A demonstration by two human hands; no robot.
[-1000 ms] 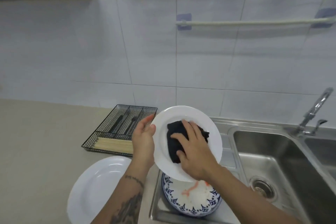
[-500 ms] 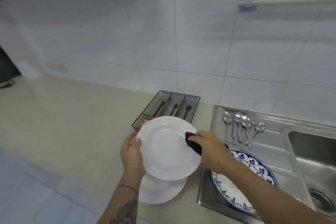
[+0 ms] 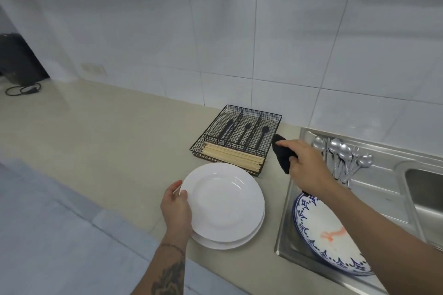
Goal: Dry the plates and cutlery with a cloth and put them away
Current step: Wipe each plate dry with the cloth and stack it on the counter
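While left hand (image 3: 176, 208) grips plate (image 3: 225, 201), right hand (image 3: 308, 167) holds cloth (image 3: 281, 154).

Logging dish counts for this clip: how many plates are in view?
3. Two white plates are stacked on the counter: the top plate, held by the left hand, and the bottom plate. A blue-patterned plate lies on the drainboard. None seems hidden.

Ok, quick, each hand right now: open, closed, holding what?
Left hand: grips the rim of the top round white plate on the stack.
Right hand: closed around the dark cloth.
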